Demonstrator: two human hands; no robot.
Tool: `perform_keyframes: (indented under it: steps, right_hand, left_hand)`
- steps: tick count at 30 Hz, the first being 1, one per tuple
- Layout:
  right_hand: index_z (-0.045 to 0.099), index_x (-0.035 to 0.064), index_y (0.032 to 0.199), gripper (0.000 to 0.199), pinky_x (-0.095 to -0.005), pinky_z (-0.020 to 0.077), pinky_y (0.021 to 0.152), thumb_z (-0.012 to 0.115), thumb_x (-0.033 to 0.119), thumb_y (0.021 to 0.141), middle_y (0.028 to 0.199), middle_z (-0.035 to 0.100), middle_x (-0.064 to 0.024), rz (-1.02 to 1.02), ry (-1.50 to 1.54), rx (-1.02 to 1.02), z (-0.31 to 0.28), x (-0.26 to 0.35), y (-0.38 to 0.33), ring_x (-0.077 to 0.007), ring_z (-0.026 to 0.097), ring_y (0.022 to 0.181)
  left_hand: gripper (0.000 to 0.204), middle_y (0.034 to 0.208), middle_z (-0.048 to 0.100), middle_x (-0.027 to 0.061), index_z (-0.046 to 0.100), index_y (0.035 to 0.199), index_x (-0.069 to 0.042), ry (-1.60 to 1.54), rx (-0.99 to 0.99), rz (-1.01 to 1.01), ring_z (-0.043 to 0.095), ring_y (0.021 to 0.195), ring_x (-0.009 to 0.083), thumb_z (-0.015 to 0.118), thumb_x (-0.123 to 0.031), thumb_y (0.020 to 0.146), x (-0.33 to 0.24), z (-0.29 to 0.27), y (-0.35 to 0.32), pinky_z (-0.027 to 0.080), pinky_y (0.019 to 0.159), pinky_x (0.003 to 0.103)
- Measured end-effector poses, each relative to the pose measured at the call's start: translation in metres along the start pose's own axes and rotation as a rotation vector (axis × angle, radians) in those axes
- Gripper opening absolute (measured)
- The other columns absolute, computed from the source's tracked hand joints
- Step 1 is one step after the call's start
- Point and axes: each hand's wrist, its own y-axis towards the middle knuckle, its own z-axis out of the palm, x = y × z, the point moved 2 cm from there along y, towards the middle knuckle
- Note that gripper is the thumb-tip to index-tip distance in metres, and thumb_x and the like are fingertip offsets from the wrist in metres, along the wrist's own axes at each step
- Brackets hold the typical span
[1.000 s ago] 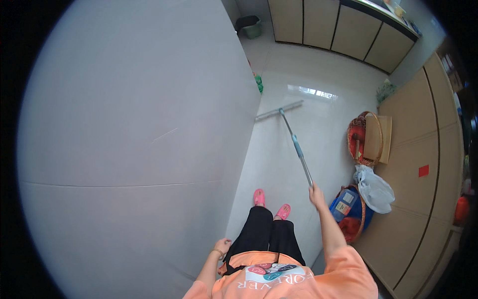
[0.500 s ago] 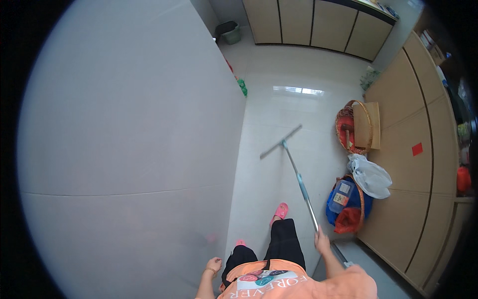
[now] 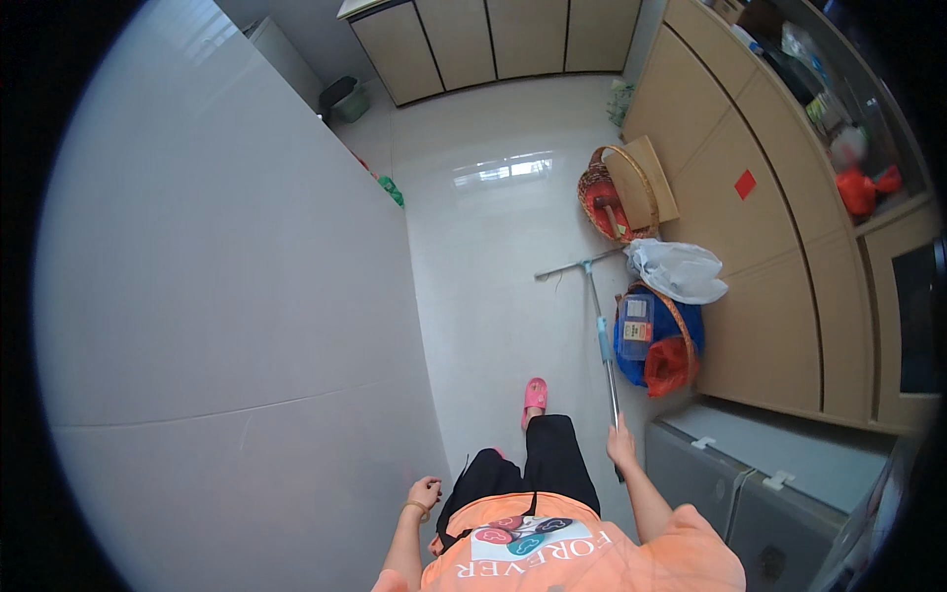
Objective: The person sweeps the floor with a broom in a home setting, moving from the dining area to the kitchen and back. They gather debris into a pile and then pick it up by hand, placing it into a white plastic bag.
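Observation:
My right hand [image 3: 620, 449] is closed around the silver pole of a long-handled floor squeegee [image 3: 604, 340]. The pole has a light-blue section partway down. Its thin grey head [image 3: 564, 269] lies on the floor, the right end up against the wicker basket and white plastic bag. A few dark strands, like hair, trail beside the head. My left hand [image 3: 425, 491] hangs by my left thigh near the wall, a bracelet on its wrist. Its fingers are loosely bent and apart, and I see nothing in them.
A wicker basket [image 3: 600, 197], white plastic bag [image 3: 679, 270] and blue bag [image 3: 631, 363] with a red bag stand along the wooden cabinet [image 3: 755, 286]. A grey appliance [image 3: 695, 464] stands at right, a pale wall [image 3: 247, 296] at left. A bin [image 3: 347, 101] and low cupboards [image 3: 528, 39] are at the far end.
The squeegee head has swung right, from mid-floor to beside the basket and bags. My view has turned to the right and my feet have shifted. My right hand keeps its hold on the pole.

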Motion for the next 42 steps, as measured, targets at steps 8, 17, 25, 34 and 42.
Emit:
perform_keyframes:
  steps: [8, 17, 25, 34, 42]
  right_hand:
    - [0.008, 0.0094, 0.141, 0.063, -0.0367, 0.0503, 0.038, 0.041, 0.015, 0.087, 0.066, 0.059, -0.0198, 0.305, 0.426, 0.299, 0.055, 0.065, -0.04, -0.0263, 0.06, 0.044]
    - [0.032, -0.0147, 0.114, 0.049, -0.0433, 0.0532, 0.047, 0.049, 0.021, 0.085, 0.076, 0.059, -0.0247, 0.455, 0.706, 0.656, 0.177, 0.142, -0.178, -0.0303, 0.062, 0.056]
    - [0.058, 0.0009, 0.098, 0.037, -0.0339, 0.0478, 0.067, 0.04, 0.033, 0.092, 0.084, 0.062, -0.012, 0.235, 0.714, 1.037, 0.257, 0.13, -0.22, -0.0214, 0.059, 0.075]
    - [0.061, -0.0002, 0.099, 0.033, -0.0343, 0.0479, 0.068, 0.049, 0.025, 0.081, 0.081, 0.064, -0.0151, 0.152, 0.192, 0.063, 0.175, -0.158, -0.244, -0.0242, 0.062, 0.074]
    - [0.062, 0.004, 0.094, 0.025, -0.0316, 0.0482, 0.051, 0.048, 0.021, 0.082, 0.074, 0.064, -0.0101, 0.595, 0.242, 0.399, 0.17, -0.316, -0.379, -0.0176, 0.061, 0.061]
  left_hand:
    - [0.028, 0.079, 0.066, 0.0105, 0.063, 0.101, -0.006, 0.212, 0.057, 0.2, 0.063, 0.069, 0.016, 0.053, -0.025, 0.082, 0.057, -0.009, 0.026, 0.051, 0.064, 0.03]
    - [0.053, 0.1, 0.063, 0.016, 0.052, 0.118, -0.002, 0.272, 0.366, 0.376, 0.062, 0.081, 0.0206, 0.053, -0.042, 0.084, -0.001, 0.029, -0.058, 0.05, 0.07, 0.033]
    - [0.038, 0.09, 0.062, 0.0235, 0.045, 0.117, -0.012, 0.659, -0.057, 0.408, 0.059, 0.084, 0.042, 0.05, -0.022, 0.081, 0.065, 0.028, -0.076, 0.047, 0.073, 0.05]
    - [0.027, 0.084, 0.063, 0.0204, 0.044, 0.11, -0.014, 0.823, -0.106, 0.618, 0.06, 0.081, 0.0391, 0.048, -0.025, 0.086, 0.019, 0.033, -0.047, 0.048, 0.07, 0.049]
    - [0.038, 0.086, 0.062, 0.0178, 0.04, 0.123, -0.017, 0.933, -0.156, 0.631, 0.06, 0.081, 0.0376, 0.048, -0.027, 0.087, 0.032, 0.067, -0.019, 0.047, 0.07, 0.047]
